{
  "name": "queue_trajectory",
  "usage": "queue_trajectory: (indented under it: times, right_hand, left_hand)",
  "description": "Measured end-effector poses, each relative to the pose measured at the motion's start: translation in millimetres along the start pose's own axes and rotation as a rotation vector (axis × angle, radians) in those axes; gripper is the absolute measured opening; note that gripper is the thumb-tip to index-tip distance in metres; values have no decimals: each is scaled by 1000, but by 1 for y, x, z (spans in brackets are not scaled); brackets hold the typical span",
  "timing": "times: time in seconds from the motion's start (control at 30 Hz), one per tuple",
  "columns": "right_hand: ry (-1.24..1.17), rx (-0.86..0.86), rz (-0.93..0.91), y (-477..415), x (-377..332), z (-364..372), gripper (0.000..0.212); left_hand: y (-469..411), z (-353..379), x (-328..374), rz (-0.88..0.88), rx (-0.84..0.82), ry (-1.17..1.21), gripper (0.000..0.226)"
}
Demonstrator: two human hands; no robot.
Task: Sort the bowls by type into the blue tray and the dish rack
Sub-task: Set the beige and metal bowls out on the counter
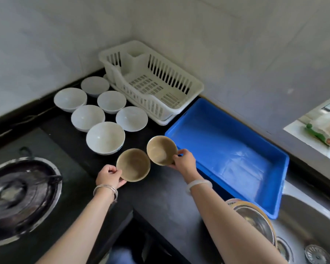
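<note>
My left hand [109, 178] grips the near-left rim of a tan bowl [133, 164] above the black counter. My right hand [185, 161] holds a second tan bowl [160, 150] by its right rim, tilted, just left of the blue tray [179, 139]. The blue tray holds nothing. Several white bowls [105, 138] stand in a cluster on the counter behind the tan ones. The white dish rack [196, 86] sits in the corner behind the tray, with nothing in it.
A gas burner [21, 191] lies at the left. A steel sink [311, 225] at the lower right holds a metal basin [253, 216]. A window sill [312, 128] with small items is at the far right. Tiled walls close the corner.
</note>
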State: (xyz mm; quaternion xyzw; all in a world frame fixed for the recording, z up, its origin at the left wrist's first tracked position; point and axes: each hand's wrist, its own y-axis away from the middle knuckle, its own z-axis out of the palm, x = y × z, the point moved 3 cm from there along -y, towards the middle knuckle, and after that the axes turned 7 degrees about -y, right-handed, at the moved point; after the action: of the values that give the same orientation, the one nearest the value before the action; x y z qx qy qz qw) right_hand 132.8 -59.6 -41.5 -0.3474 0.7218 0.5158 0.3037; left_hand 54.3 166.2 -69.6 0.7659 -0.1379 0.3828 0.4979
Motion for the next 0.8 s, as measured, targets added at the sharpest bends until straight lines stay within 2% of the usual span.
queue_trajectory:
  times: [0.23,0.47,0.6,0.8]
  right_hand:
    - [45,6,24,-27,-6,43,14]
    - [78,31,50,-44,-4,65,22]
    - [76,62,132,-46,-2,69,28]
    - [-173,28,183,-45,2,74,28]
  left_hand:
    - [-22,-5,-6,-51,13,41,19]
    - [-32,-6,-9,-72,17,39,18]
    - [-33,-3,-10,-84,16,57,20]
    - [-34,0,-11,-77,41,51,8]
